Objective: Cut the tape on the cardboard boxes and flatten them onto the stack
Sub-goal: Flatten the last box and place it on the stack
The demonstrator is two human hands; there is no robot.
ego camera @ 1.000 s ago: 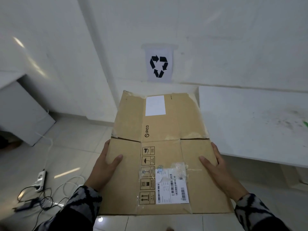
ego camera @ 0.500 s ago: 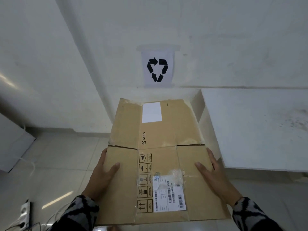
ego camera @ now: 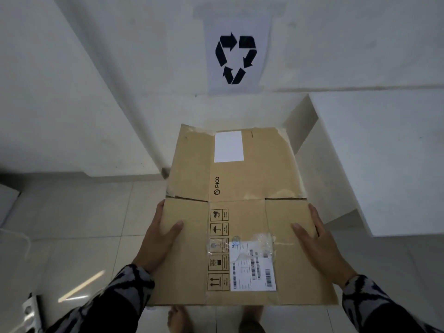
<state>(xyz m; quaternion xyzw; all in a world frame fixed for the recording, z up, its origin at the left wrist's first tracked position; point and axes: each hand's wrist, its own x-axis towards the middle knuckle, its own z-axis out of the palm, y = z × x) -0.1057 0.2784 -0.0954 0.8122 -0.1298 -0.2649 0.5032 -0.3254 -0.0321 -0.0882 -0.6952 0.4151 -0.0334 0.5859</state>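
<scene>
while both hands [ego camera: 158, 241] [ego camera: 319, 246] grip its edges, flattened box [ego camera: 240, 212] seems level.

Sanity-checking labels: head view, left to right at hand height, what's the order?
Power strip → left hand → handling symbols → shipping label → right hand, both hands holding the flattened box.
</scene>
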